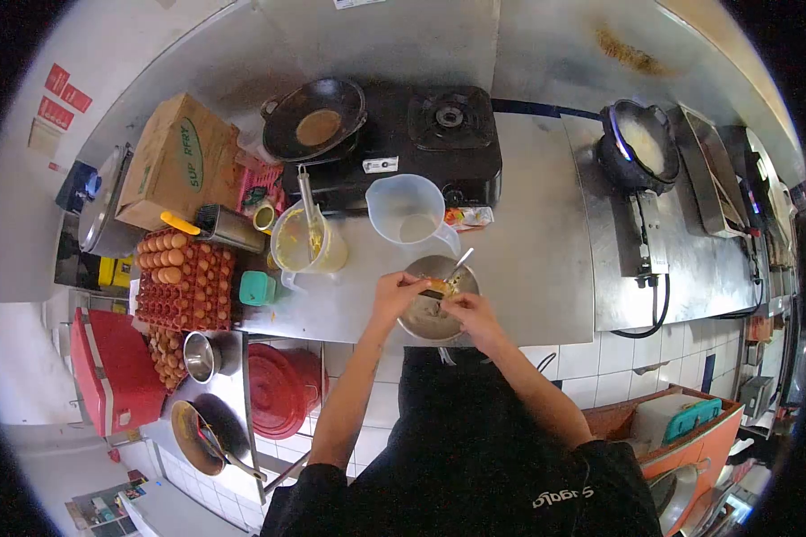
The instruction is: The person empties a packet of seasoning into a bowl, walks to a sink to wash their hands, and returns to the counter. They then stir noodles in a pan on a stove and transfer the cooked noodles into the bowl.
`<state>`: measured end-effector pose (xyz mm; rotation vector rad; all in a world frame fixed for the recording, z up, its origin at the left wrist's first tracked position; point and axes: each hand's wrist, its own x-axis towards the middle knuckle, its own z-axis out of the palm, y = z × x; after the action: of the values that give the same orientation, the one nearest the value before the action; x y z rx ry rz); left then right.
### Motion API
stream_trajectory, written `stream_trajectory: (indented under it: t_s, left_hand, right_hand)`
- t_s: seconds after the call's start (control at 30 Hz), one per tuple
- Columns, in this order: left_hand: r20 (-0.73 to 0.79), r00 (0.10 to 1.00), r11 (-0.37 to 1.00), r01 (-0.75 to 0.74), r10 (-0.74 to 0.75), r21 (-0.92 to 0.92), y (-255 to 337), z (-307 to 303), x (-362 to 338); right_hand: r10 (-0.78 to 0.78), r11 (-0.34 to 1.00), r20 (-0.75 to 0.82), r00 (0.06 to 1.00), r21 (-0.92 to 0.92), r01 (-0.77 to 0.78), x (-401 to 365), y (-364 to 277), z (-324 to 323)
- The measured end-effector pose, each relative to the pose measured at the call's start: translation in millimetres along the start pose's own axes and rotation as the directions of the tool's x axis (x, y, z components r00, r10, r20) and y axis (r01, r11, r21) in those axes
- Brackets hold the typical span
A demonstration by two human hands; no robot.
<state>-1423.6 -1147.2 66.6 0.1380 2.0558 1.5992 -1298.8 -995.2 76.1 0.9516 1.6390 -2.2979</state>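
Over a round metal bowl (421, 327) at the counter's front edge, both of my hands are close together. My left hand (399, 294) pinches the left end of a small orange-yellow sachet (439, 286); its exact kind is hard to make out. My right hand (473, 317) has its fingers closed at the sachet's right side. A spoon (463, 259) leans in the bowl with its handle over the far rim. Just beyond the bowl stands a clear plastic jug (407, 208). To the left, another jug (322, 255) holds yellow residue and a whisk (307, 192).
A black gas stove (457, 166) with a wok (313, 121) stands at the back. On the left are egg trays (184, 282), a green container (257, 288) and a cardboard box (175, 166). A black pot (640, 148) sits on the right counter.
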Motion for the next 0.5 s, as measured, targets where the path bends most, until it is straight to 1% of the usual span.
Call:
stream_trajectory:
  t_s: [0.03,0.07,0.1,0.13,0.2,0.23,0.27,0.3,0.33,0.4,0.43,0.47,0.5]
  left_hand:
    - [0.002,1.0,1.0,-0.002,0.002,0.002,1,0,-1]
    - [0.023,0.999,0.999,0.025,-0.025,-0.022,1,0,-3]
    - [0.045,0.998,0.998,0.055,-0.053,-0.044,2,1,-6]
    - [0.048,0.998,0.998,0.053,-0.051,-0.041,3,2,-8]
    - [0.079,0.977,0.939,0.211,-0.196,-0.272,5,4,-12]
    - [0.079,0.978,0.94,0.209,-0.195,-0.271,6,3,-15]
    - [0.095,0.985,0.945,0.166,-0.145,-0.28,6,1,-19]
    - [0.109,0.989,0.949,0.123,-0.095,-0.291,6,-1,-22]
    - [0.103,0.99,0.949,0.12,-0.093,-0.293,0,-2,-20]
    - [0.09,0.995,0.987,-0.032,0.047,-0.156,-7,-4,-17]
    - [0.077,0.996,0.987,-0.037,0.049,-0.157,-5,-6,-18]
    - [0.08,0.99,0.991,-0.119,0.114,0.054,-3,-8,-18]
    - [0.097,0.98,0.945,-0.192,0.173,0.263,6,-9,-22]
  right_hand:
    - [-0.087,0.996,0.015,0.996,-0.031,0.088,-1,1,-3]
    - [-0.174,0.983,0.031,0.984,-0.061,0.176,-1,2,-5]
    - [-0.177,0.982,0.028,0.984,-0.057,0.178,0,3,-6]
    - [-0.165,0.985,0.003,0.986,-0.048,0.165,1,4,-7]
    - [-0.153,0.988,-0.021,0.988,-0.034,0.152,2,4,-7]
    - [-0.153,0.988,-0.045,0.987,-0.029,0.152,1,2,-7]
    - [-0.152,0.988,-0.066,0.986,-0.025,0.15,0,0,-7]
    - [-0.153,0.988,-0.062,0.986,-0.026,0.151,2,4,-8]
    - [-0.167,0.985,-0.048,0.985,-0.039,0.165,5,8,-11]
    - [-0.18,0.982,-0.024,0.983,-0.054,0.179,2,9,-12]
    - [-0.413,0.872,-0.121,0.903,-0.34,0.353,-3,4,-11]
    - [-0.637,0.661,-0.14,0.758,-0.605,0.443,-8,-1,-10]
    - [-0.636,0.659,-0.128,0.761,-0.602,0.45,-13,-12,-7]
